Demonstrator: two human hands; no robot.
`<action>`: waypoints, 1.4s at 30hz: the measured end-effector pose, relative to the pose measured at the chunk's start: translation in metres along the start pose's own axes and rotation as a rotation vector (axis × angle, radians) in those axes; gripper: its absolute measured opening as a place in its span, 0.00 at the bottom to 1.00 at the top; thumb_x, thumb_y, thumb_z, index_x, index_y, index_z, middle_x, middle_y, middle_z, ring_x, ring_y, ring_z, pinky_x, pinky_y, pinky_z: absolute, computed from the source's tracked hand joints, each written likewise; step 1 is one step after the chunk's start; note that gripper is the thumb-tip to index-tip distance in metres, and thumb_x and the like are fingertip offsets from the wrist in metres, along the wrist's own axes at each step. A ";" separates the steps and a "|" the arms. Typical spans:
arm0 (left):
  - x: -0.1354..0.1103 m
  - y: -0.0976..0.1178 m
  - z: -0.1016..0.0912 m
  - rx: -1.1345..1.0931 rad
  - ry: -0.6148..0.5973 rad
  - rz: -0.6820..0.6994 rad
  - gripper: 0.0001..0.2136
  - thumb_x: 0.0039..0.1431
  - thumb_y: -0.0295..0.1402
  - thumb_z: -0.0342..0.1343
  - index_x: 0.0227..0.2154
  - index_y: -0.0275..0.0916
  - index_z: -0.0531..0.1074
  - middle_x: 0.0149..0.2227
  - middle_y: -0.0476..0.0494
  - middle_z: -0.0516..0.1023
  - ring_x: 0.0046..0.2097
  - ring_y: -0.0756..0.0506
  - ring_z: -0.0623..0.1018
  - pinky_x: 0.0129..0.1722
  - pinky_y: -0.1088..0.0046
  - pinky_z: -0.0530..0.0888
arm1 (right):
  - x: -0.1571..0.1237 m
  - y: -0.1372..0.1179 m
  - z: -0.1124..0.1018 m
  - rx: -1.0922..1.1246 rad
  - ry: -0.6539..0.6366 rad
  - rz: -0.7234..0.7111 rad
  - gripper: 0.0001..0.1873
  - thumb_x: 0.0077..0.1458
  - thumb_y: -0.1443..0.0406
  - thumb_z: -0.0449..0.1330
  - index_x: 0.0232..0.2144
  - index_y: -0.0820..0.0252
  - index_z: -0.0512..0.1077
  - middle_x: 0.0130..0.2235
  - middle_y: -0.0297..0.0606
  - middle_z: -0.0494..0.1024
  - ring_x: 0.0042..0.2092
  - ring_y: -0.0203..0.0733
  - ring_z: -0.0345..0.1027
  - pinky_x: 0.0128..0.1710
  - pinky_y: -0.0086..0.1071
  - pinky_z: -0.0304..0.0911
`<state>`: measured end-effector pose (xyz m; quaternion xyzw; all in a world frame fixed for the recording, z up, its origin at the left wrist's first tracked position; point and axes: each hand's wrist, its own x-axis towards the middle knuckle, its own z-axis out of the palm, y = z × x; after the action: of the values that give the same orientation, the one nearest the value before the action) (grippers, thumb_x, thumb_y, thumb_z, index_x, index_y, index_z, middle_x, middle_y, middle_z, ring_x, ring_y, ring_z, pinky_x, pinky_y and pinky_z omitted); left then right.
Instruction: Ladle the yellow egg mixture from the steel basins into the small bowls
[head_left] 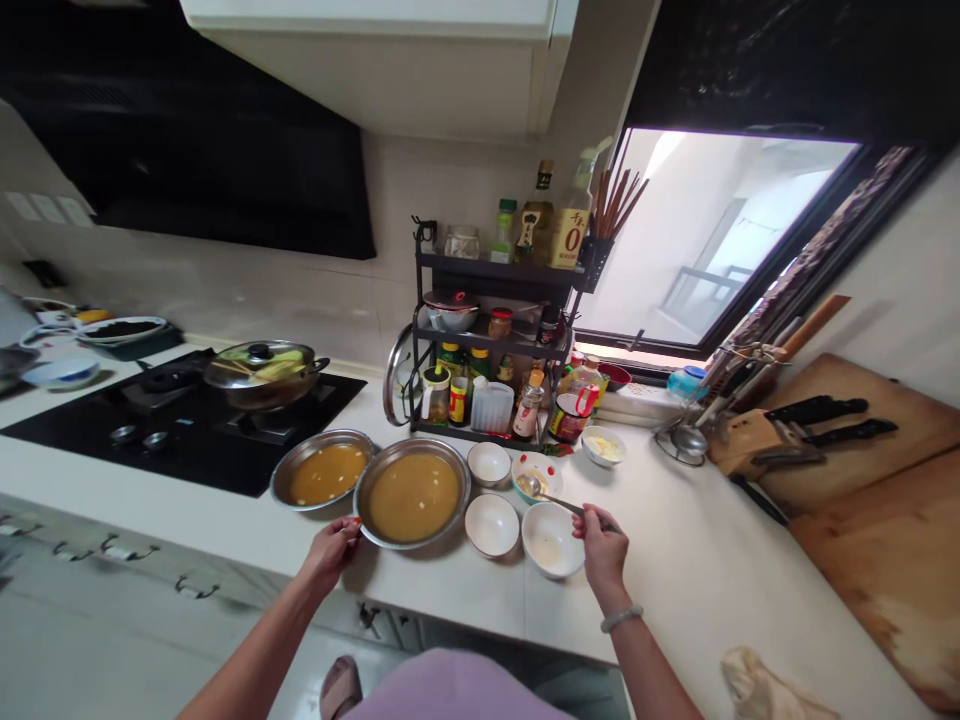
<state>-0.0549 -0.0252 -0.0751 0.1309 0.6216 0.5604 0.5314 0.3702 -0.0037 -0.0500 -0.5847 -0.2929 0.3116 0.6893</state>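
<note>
My left hand [335, 553] grips the near-left rim of a round metal pan [414, 500] filled with brownish liquid. In my right hand [602, 548] is the handle of a metal spoon [559, 502]. Its bowl end rests inside a small patterned bowl [551, 474] that has some pale stuff in it. Just below the spoon stands a white bowl [559, 555] with a little whitish residue. Two more white bowls, a front one [491, 526] and a back one [489, 465], sit between it and the pan. A second metal pan [321, 475] with orange-brown liquid stands left of the first.
A lidded pan [262, 378] sits on the black stove [187, 430]. Behind the bowls rises a black rack [491, 345] of bottles and jars. A bowl of chopped pale food [603, 446], a knife block [750, 445] and cutting boards [885, 500] are on the right.
</note>
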 end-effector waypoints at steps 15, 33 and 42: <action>0.007 -0.005 -0.001 -0.026 0.007 0.010 0.07 0.41 0.22 0.60 0.23 0.36 0.67 0.16 0.54 0.69 0.15 0.54 0.66 0.16 0.81 0.61 | 0.002 -0.052 0.005 0.036 -0.048 -0.040 0.21 0.40 0.54 0.69 0.30 0.65 0.74 0.20 0.36 0.77 0.18 0.35 0.65 0.18 0.29 0.65; 0.006 -0.008 -0.001 -0.041 -0.011 0.029 0.08 0.37 0.26 0.62 0.22 0.37 0.67 0.14 0.55 0.67 0.15 0.54 0.64 0.16 0.80 0.57 | -0.072 -0.030 0.097 -0.092 -0.684 -0.428 0.14 0.58 0.59 0.55 0.39 0.59 0.76 0.32 0.39 0.77 0.24 0.35 0.68 0.22 0.30 0.69; 0.005 -0.007 -0.001 -0.039 -0.007 0.024 0.08 0.38 0.24 0.62 0.21 0.36 0.68 0.15 0.55 0.68 0.16 0.55 0.65 0.17 0.80 0.59 | -0.026 -0.035 0.048 -0.156 -0.506 -0.520 0.12 0.56 0.60 0.57 0.39 0.56 0.77 0.36 0.40 0.77 0.27 0.37 0.69 0.26 0.32 0.71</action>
<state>-0.0552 -0.0242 -0.0835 0.1298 0.6072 0.5782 0.5293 0.3195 0.0021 -0.0097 -0.4460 -0.6159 0.2374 0.6045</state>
